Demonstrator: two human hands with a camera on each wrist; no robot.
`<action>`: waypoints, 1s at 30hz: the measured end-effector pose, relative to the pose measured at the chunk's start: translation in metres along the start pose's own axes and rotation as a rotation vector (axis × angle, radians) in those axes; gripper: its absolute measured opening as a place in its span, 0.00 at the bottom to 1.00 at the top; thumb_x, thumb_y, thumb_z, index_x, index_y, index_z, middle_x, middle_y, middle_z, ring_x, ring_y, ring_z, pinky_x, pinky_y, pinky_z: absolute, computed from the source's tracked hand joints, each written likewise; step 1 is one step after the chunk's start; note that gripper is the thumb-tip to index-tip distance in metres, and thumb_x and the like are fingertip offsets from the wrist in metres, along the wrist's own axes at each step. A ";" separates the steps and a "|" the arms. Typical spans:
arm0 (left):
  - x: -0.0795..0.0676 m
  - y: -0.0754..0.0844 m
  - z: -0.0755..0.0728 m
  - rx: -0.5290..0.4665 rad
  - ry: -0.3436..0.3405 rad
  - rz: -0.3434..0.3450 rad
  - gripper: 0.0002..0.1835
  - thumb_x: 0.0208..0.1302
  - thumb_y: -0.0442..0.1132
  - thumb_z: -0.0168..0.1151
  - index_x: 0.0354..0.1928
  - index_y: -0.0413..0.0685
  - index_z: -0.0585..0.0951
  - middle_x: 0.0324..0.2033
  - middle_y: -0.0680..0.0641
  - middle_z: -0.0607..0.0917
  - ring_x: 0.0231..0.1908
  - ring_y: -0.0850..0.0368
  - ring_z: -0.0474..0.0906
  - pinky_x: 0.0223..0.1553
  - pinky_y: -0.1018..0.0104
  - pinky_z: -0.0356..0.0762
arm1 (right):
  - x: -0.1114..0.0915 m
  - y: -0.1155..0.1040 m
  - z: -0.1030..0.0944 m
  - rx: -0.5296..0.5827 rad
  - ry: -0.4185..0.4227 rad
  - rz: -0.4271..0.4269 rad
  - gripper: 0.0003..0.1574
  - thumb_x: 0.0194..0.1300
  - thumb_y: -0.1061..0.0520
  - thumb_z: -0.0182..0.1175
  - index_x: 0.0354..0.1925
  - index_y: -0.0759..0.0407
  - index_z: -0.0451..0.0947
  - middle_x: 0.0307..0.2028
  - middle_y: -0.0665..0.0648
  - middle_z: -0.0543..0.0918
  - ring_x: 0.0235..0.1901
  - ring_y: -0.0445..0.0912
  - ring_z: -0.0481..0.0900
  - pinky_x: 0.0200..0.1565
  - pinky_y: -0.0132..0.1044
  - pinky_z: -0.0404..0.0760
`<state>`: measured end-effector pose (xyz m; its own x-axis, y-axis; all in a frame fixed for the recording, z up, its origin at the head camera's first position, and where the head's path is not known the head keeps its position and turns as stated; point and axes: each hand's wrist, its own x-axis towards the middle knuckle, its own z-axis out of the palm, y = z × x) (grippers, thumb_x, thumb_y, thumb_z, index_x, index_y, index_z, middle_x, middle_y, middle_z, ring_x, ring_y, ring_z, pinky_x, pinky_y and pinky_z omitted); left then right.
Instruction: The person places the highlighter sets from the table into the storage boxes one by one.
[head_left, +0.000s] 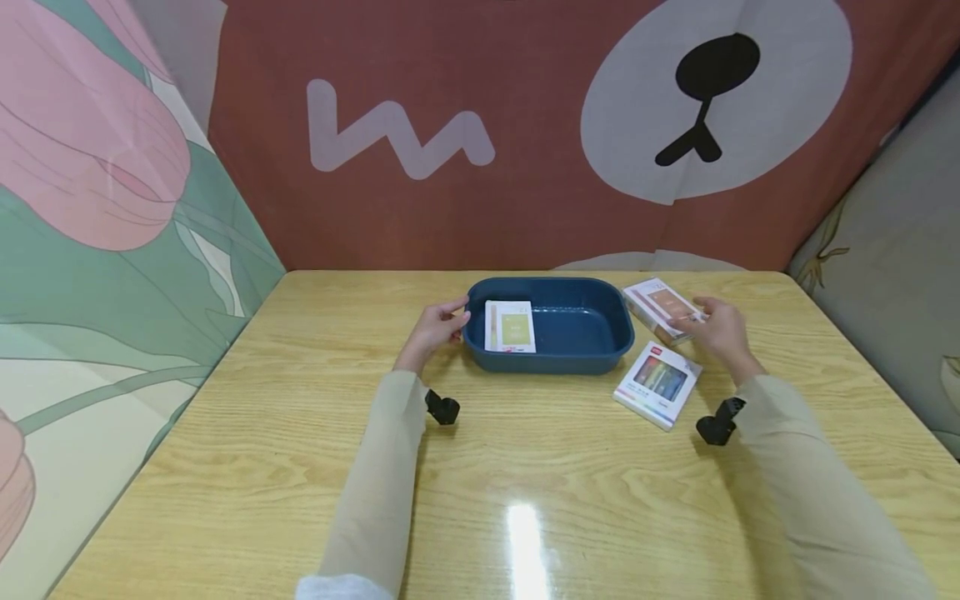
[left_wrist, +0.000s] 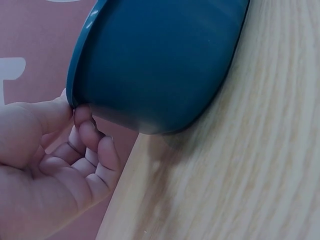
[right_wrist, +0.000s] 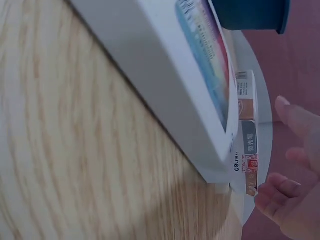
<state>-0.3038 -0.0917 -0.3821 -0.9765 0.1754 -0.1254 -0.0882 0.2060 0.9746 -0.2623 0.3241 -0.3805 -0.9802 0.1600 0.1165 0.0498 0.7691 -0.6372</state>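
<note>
My left hand (head_left: pixel 432 329) pinches the left rim of a dark blue plastic basin (head_left: pixel 555 364) between thumb and fingers. Inside it, on the left, leans a white box with a yellow-green panel (head_left: pixel 512 327). My right hand (head_left: pixel 722 333) is at the right end of a white box with an orange-pink panel (head_left: pixel 658 302). In the right wrist view the thumb stands apart above that box, while bent fingertips (right_wrist: pixel 267 200) come to its near corner. Closer to me lies a white box with a window showing coloured sticks (head_left: pixel 660 382).
The wooden table (head_left: pixel 300 467) meets a printed brown cloth (head_left: pixel 420 217) behind the basin. Floral cloth (head_left: pixel 150 275) hangs along the left side, and a grey one (head_left: pixel 900 250) along the right. Each wrist carries a small black camera mount (head_left: pixel 442 407).
</note>
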 end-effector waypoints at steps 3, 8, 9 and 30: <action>0.001 0.000 0.000 0.007 -0.003 -0.002 0.22 0.62 0.35 0.55 0.60 0.45 0.70 0.19 0.48 0.69 0.21 0.56 0.68 0.34 0.56 0.72 | 0.002 -0.001 0.001 -0.043 -0.032 0.035 0.46 0.56 0.51 0.62 0.59 0.79 0.55 0.56 0.78 0.60 0.55 0.68 0.57 0.53 0.58 0.59; 0.003 0.001 0.001 0.031 0.001 0.010 0.22 0.62 0.34 0.55 0.59 0.45 0.70 0.18 0.48 0.70 0.19 0.58 0.67 0.31 0.58 0.72 | 0.003 -0.002 0.001 -0.070 -0.077 0.091 0.52 0.54 0.48 0.63 0.61 0.80 0.51 0.56 0.79 0.58 0.55 0.69 0.56 0.53 0.58 0.58; 0.003 0.001 0.001 0.033 0.003 0.010 0.22 0.62 0.34 0.55 0.59 0.45 0.70 0.18 0.48 0.70 0.18 0.59 0.67 0.30 0.58 0.72 | 0.004 -0.003 0.001 -0.070 -0.089 0.099 0.53 0.54 0.48 0.63 0.61 0.80 0.50 0.56 0.79 0.58 0.55 0.69 0.57 0.53 0.58 0.58; 0.001 0.004 0.000 0.035 0.011 -0.038 0.22 0.62 0.36 0.55 0.60 0.49 0.70 0.20 0.47 0.69 0.19 0.58 0.67 0.31 0.60 0.71 | 0.007 0.004 0.006 -0.134 -0.143 0.068 0.47 0.54 0.48 0.62 0.56 0.82 0.57 0.49 0.79 0.66 0.48 0.68 0.63 0.50 0.56 0.61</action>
<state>-0.3055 -0.0902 -0.3789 -0.9747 0.1559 -0.1599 -0.1185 0.2458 0.9620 -0.2701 0.3249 -0.3868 -0.9904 0.1325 -0.0384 0.1325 0.8364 -0.5319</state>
